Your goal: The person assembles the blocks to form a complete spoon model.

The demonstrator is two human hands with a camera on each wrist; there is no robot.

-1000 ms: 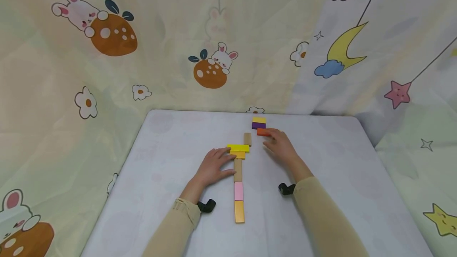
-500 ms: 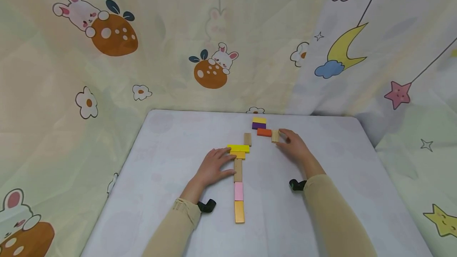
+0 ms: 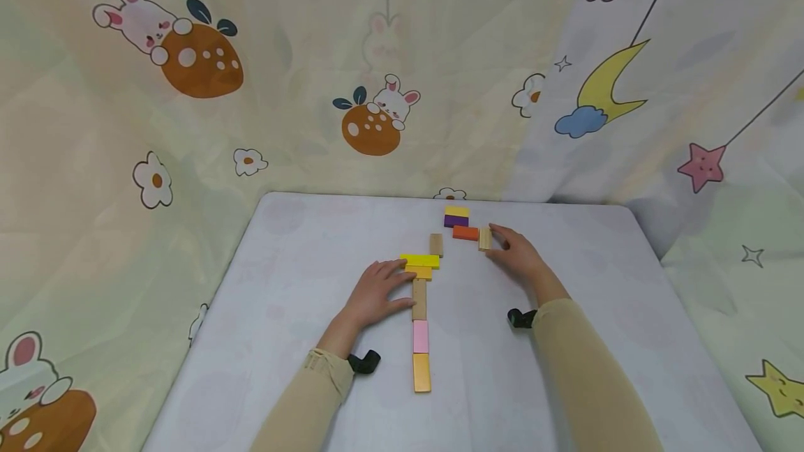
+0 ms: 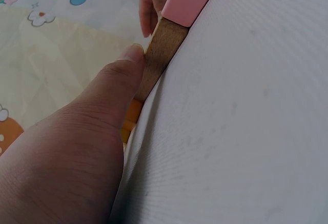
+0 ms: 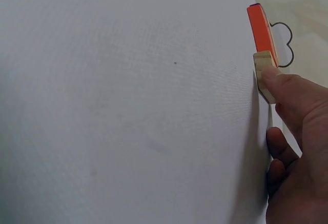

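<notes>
My right hand point(image 3: 520, 257) pinches a pale wooden block point(image 3: 485, 238) between thumb and finger at the right end of an orange-red block point(image 3: 465, 233). In the right wrist view the thumb lies on the pale block point(image 5: 263, 60), right against the orange-red block point(image 5: 262, 29). My left hand point(image 3: 374, 293) rests spread beside a line of blocks. Its fingertips are at a bright yellow block point(image 3: 422, 261) and an orange-yellow block point(image 3: 419, 273); its thumb is at a brown wooden block point(image 3: 419, 298), also seen in the left wrist view.
A pink block point(image 3: 421, 337) and a golden-orange block point(image 3: 421, 372) continue the line toward the near side. A small brown block point(image 3: 436, 245) stands past the yellow one. Yellow and purple blocks point(image 3: 456, 220) lie near the back edge of the white table point(image 3: 301, 243). A patterned cloth point(image 3: 440, 173) hangs behind.
My right hand has shifted right from over the orange-red block, and the pale wooden block now shows at that block's right end. The left hand has stayed still.
</notes>
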